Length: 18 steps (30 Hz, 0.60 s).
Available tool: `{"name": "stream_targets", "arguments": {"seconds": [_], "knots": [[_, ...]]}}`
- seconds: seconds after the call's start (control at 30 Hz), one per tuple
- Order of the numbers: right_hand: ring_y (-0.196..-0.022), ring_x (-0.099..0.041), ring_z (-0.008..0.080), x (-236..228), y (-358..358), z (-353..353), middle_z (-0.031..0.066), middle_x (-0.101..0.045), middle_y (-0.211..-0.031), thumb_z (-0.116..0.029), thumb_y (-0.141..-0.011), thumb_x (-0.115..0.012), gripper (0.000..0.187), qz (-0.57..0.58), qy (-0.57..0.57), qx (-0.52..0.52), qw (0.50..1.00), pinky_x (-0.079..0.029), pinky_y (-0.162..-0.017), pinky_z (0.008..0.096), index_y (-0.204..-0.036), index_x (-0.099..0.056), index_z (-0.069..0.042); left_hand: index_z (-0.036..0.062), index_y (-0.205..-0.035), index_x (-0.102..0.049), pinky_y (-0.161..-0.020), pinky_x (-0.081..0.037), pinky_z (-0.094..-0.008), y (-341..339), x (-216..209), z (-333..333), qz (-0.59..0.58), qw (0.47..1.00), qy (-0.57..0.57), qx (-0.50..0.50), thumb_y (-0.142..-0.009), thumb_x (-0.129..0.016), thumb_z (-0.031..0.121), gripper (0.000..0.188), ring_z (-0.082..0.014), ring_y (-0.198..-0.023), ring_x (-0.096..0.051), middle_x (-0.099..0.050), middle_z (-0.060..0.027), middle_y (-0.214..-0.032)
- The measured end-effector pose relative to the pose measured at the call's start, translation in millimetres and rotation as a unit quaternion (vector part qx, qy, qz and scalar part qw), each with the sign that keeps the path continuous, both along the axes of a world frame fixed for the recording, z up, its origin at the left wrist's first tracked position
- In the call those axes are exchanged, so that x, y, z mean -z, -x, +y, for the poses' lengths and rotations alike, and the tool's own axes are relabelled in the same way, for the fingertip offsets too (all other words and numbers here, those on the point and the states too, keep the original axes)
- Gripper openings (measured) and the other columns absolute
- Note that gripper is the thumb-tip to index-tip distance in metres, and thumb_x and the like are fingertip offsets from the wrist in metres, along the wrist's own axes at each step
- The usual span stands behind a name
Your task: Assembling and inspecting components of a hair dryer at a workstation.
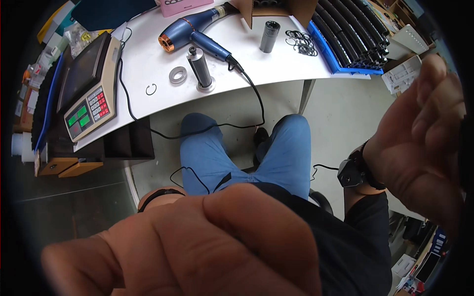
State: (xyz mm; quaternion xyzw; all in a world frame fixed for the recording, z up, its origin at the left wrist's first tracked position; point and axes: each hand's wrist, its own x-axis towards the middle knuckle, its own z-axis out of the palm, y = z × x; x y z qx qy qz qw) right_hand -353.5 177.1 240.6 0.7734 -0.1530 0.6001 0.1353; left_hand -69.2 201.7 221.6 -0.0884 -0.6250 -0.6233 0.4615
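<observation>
My left hand [197,241] is raised very close to the camera, large in the lower middle, with its fingers curled. Anything within them is hidden. At the right edge, my right hand [419,143] is also lifted close, fingers bent and pressed together; no object shows in it. A dark watch [353,170] is on the right wrist. Both hands are away from the white table [148,64]. On it stand a dark grey cylinder on a silver base [200,71] and a black tube [269,37]. A metal ring [177,75] and an open snap ring [151,89] lie nearby.
A blue hair dryer [195,32] lies behind, its black cord [259,98] drooping over the table edge. Several black snap rings [302,43] lie beside a blue tray [330,61] of black tubes. A scale [91,111] stands left; a cardboard box [296,10] stands behind.
</observation>
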Motion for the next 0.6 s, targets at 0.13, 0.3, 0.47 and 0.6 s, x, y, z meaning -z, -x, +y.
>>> {"name": "stream_targets", "arguments": {"seconds": [0.13,0.3,0.47,0.6], "knots": [[-0.071,-0.046,0.0133,-13.1,2.7,1.1,0.0033,-0.056,-0.08,-0.027,-0.107,-0.054,0.029,0.014,0.035,0.009,0.999,-0.039,-0.071,0.036,-0.121,-0.064,-0.005,0.0168,-0.112,-0.05,-0.087,-0.047,-0.0327,-1.6,0.8,-1.2,0.012,1.0,-0.008,0.0,-0.1,-0.064,0.023,0.019,-0.0153,-0.087,-0.062,-0.066,-0.0022,-0.097],[-0.071,-0.047,0.0133,-19.9,10.0,0.2,0.0034,-0.056,-0.079,-0.027,-0.106,-0.054,0.027,0.023,0.068,0.018,0.997,-0.039,-0.071,0.0355,-0.119,-0.065,-0.005,0.0179,-0.115,-0.051,-0.087,-0.048,-0.0329,-1.8,4.1,-7.0,0.039,0.999,-0.016,0.006,-0.099,-0.066,0.021,0.022,-0.0155,-0.089,-0.064,-0.068,-0.0022,-0.1],[-0.07,-0.048,0.0133,-23.2,17.0,0.2,0.0035,-0.057,-0.079,-0.026,-0.105,-0.055,0.025,0.03,0.093,0.025,0.995,-0.04,-0.071,0.035,-0.116,-0.065,-0.005,0.019,-0.118,-0.052,-0.088,-0.049,-0.0331,6.4,5.1,-10.8,0.07,0.997,-0.02,0.001,-0.098,-0.069,0.019,0.026,-0.0156,-0.091,-0.066,-0.07,-0.0022,-0.102],[-0.07,-0.048,0.0133,-28.8,19.4,1.0,0.0036,-0.057,-0.078,-0.025,-0.105,-0.055,0.024,0.031,0.108,0.022,0.993,-0.04,-0.071,0.0345,-0.113,-0.065,-0.005,0.0199,-0.121,-0.052,-0.089,-0.049,-0.0332,6.4,4.4,-13.1,0.077,0.997,-0.024,-0.009,-0.098,-0.071,0.017,0.03,-0.0157,-0.092,-0.068,-0.072,-0.0023,-0.104]]}}
